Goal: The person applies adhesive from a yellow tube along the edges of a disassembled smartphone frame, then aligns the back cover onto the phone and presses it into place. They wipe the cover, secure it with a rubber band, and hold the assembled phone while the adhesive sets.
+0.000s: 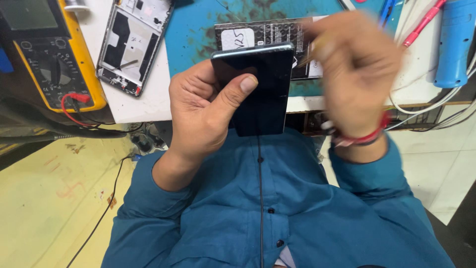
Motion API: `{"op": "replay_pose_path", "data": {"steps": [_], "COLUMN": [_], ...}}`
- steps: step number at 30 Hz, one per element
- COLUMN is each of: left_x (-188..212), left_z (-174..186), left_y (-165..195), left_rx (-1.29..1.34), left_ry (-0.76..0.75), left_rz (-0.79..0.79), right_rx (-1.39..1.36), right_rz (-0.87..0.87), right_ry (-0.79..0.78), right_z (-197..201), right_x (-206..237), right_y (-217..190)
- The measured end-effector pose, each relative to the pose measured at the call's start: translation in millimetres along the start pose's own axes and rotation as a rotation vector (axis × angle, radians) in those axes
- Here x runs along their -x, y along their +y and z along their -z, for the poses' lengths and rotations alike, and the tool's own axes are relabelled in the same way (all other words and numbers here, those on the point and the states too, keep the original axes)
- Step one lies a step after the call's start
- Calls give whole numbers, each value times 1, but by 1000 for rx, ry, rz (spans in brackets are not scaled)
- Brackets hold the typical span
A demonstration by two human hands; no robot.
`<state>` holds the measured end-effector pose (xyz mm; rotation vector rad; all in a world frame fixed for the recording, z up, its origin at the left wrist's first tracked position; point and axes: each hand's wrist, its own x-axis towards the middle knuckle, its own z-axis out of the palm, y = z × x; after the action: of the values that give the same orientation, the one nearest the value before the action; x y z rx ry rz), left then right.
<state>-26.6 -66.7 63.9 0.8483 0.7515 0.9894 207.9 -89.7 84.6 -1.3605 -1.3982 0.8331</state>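
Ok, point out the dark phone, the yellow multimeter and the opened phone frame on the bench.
Dark phone (pixel 265 94), head view, middle of its glossy face.
Yellow multimeter (pixel 54 64), head view, its dial.
Opened phone frame (pixel 131 42), head view, middle of its exposed inside.

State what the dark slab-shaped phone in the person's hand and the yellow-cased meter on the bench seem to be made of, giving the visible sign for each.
The dark slab-shaped phone, gripped in the left hand, looks like glossy glass or polished plastic: its smooth face throws soft reflections, and a paler, shiny rim runs along the top edge. The yellow-cased meter appears to be matt moulded plastic or rubber, judging by its rounded, dull-looking yellow surround.
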Motion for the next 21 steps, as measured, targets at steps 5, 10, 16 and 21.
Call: {"op": "replay_pose_path", "data": {"steps": [5,10,16,21], "left_x": [-3,-10,-11,-10], "left_z": [19,23,25,27], "left_y": [2,-1,2,1], "left_rx": [109,375,540,587], "left_ry": [-42,-121,-172,-175], "left_rz": [-35,77,149,159], "right_rx": [706,784,644,263], "right_rz": [247,-153,-7,-87], "right_ry": [82,108,-20,204], "right_z": [62,86,91,57], "right_x": [-35,-37,-38,-34], "right_y": [68,113,115,77]}}
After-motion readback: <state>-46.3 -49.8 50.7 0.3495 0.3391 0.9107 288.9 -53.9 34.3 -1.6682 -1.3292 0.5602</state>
